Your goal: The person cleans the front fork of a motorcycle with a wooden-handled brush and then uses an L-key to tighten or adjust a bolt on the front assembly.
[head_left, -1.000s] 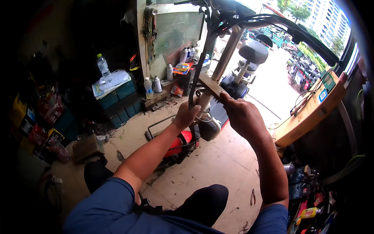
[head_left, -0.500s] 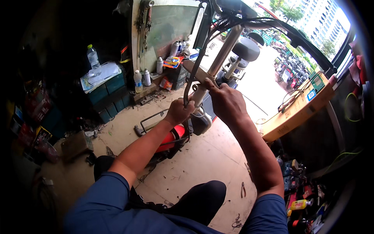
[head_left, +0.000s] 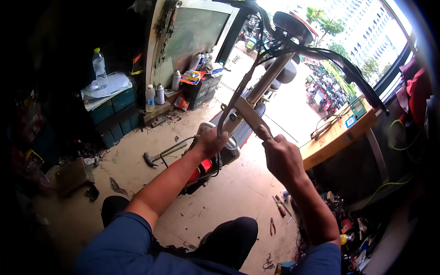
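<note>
An electric scooter stands before me, its metal steering column (head_left: pixel 271 79) tilted up to the black handlebar (head_left: pixel 341 57). My right hand (head_left: pixel 284 156) is closed round the near end of a flat metal bar (head_left: pixel 252 114), whose far end lies against the column; it looks like a wrench, but its jaws are not plain to see. Left of the column, my left hand (head_left: pixel 213 143) is closed round a black cable bundle (head_left: pixel 233 98) that hangs from the handlebar. Below it a red part (head_left: pixel 195 173) of the scooter shows, partly hidden by my forearm.
A hammer (head_left: pixel 149 159), a screwdriver (head_left: pixel 280 209) and pliers (head_left: pixel 272 227) lie on the floor. Spray cans (head_left: pixel 176 80) and bottles stand at the left wall. At right are a cardboard box (head_left: pixel 339 137) and a heap of tools (head_left: pixel 353 229).
The bar and my right hand have swung toward me, down and to the right. The handlebar has shifted in view, and more of the hammer now shows.
</note>
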A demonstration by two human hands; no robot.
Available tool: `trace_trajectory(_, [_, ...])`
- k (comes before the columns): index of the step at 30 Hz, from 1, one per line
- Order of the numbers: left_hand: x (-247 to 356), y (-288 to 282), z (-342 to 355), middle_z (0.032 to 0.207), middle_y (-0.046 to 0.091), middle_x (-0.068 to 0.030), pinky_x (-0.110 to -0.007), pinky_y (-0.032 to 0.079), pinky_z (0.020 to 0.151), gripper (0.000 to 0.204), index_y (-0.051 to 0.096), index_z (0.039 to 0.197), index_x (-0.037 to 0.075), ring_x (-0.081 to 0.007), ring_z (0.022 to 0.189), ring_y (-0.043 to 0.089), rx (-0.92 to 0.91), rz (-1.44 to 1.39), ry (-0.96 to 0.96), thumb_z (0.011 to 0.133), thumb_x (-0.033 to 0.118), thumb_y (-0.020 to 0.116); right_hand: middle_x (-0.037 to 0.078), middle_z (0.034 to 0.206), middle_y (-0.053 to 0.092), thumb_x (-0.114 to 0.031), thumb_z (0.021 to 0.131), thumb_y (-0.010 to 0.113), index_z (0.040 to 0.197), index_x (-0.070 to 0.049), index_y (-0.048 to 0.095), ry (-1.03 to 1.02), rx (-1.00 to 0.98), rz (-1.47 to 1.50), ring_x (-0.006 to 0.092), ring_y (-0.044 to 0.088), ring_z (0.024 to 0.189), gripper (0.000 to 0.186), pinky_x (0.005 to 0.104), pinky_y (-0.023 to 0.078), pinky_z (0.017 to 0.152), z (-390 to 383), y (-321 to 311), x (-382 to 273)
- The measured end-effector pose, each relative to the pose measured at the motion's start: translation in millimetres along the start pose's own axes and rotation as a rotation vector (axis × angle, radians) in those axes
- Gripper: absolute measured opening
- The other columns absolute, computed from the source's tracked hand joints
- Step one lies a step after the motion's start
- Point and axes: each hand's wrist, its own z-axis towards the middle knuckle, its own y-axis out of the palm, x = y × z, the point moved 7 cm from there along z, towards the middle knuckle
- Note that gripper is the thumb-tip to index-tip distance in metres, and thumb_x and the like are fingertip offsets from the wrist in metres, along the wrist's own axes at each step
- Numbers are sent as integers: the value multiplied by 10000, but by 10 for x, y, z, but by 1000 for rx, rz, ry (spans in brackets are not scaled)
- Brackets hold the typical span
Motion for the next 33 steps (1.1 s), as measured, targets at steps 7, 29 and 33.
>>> trace_trajectory(7, [149,100,20,879,719,-298,-580,556,807,430,690,968,13,-489,924,723,-61,-147,47,1027,387,485,191,738,638,-52,1009,644,1525,-175,579,-61,88,-4,369,671,604,534,484,535,546,319,4,-4])
trace_trajectory(29, [29,-19,-13,840,715,-262,-549,571,749,314,683,1040,32,-489,857,716,2,-39,73,1025,296,513,186,821,646,-78,1019,618,1540,-173,550,36,40,108,392,710,701,534,485,565,607,116,180,17])
trace_trajectory(33, [187,10,-106,837,713,-278,-560,581,739,339,681,981,12,-497,857,721,90,20,92,1029,307,520,205,822,722,-114,1040,659,1553,-142,578,157,-15,116,307,753,758,520,444,610,746,108,322,96])
